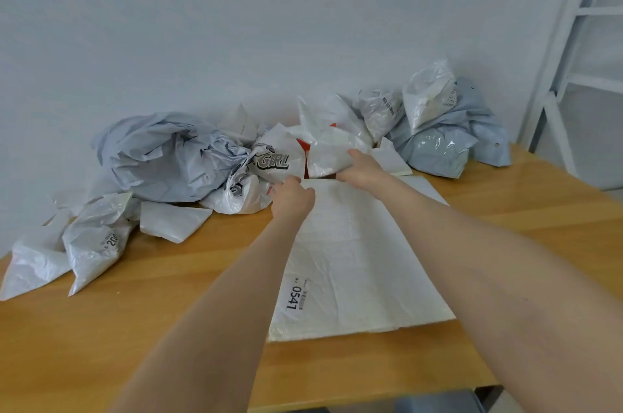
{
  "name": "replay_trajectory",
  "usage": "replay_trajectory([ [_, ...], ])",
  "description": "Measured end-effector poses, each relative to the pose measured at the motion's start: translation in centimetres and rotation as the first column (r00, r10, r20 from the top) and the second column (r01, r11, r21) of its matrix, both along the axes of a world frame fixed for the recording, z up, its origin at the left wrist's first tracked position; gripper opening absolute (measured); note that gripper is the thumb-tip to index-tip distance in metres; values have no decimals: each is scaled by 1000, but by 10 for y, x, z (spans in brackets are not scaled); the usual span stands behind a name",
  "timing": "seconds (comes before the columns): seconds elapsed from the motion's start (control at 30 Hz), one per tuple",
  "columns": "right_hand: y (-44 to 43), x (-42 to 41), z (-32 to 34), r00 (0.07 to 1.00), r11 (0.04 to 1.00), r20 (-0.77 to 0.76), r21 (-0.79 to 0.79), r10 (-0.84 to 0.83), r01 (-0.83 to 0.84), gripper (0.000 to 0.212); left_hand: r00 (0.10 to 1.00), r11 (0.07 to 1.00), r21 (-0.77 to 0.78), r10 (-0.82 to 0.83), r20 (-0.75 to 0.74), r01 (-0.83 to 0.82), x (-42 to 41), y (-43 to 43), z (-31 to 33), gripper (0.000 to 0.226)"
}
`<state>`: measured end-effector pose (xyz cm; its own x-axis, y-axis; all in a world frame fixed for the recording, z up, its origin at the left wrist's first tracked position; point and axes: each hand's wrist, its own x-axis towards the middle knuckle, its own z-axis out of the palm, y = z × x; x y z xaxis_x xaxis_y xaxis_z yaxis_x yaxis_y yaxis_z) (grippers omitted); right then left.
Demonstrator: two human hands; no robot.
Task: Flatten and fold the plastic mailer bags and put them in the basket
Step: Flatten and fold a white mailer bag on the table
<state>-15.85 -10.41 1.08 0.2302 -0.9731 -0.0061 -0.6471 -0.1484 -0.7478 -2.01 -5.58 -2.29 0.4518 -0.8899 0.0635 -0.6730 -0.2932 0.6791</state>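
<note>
Two bare forearms reach ahead of us over the wooden counter (135, 311). Our right hand (362, 171) grips a crumpled white bag (328, 156) near the back, thumb on top and fingers curled under its lower edge, clamped on the plastic. That bag sits at the far edge of a flat white mailer (357, 260), which lies spread on the counter between our arms, a label (296, 298) reading 0541 near its left edge. Our left hand (293, 198) is at the far left corner of the flat white mailer, its fingers (305, 192) curled together, the thumb against a printed bag (274, 159) marked GIRL; we cannot tell whether those fingers pinch anything. A patch of red (302, 145) shows between the printed bag and the crumpled white bag, and we cannot tell what it is. Left of them a large grey mailer (158, 156) lies bunched against the wall (269, 24), with a small folded white bag (172, 220) in front of it and a labelled white bag (97, 244) nearer the left edge. To the right, grey bags (438, 147) are piled with a pale bag (426, 97) on top, beside a white metal frame (569, 48).
</note>
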Motion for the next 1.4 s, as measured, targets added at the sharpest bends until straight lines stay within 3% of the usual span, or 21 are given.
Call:
replay_trajectory([
  [0.3, 16, -14, -6, 987, 987, 3, 11, -163, 162, 82, 990, 992, -99, -84, -112, 73, -11, 18, 7, 61],
  [0.37, 10, -14, -9, 991, 992, -44, 8, -124, 124, 90, 970, 986, -154, -98, -224, 64, -15, 11, 10, 63],
  [0.5, -7, -13, -16, 986, 986, 23, 11, -166, 166, 82, 786, 979, -191, -60, -615, -75, -19, -13, 13, 60],
  [0.63, -21, -9, -21, 987, 990, 73, 1, -141, 141, 79, 654, 972, -143, 13, -756, -185, -11, -36, 17, 47],
  [0.7, -23, -4, -23, 986, 990, 90, -1, -139, 139, 75, 639, 967, -134, 35, -769, -215, -8, -41, 17, 35],
  [0.77, -28, 1, -26, 978, 985, 117, 6, -175, 175, 62, 693, 965, -163, 27, -720, -207, -7, -45, 18, 15],
  [0.87, -33, 6, -21, 947, 962, 194, -44, -257, 270, 32, 786, 950, -263, -32, -617, -168, -7, -48, 22, 26],
  [0.93, -35, 9, -13, 910, 927, 282, -132, -305, 352, 18, 795, 930, -342, -104, -597, -135, -6, -49, 29, 24],
  [1.03, -42, 16, 2, 874, 870, 375, -261, -309, 419, 12, 809, 894, -442, -202, -552, -78, -2, -53, 47, 17],
  [1.13, -51, 29, 18, 826, 844, 485, -280, -288, 458, 10, 834, 858, -496, -177, -523, -129, 7, -61, 66, 5],
  [1.23, -61, 44, 32, 822, 855, 495, -260, -280, 448, 16, 754, 855, -441, -95, -650, -273, 20, -70, 73, 40],
  [1.4, -82, 78, 37, 863, 927, 456, -179, -218, 329, 24, 677, 815, -473, -142, -722, -334, 35, -77, 67, 59],
])
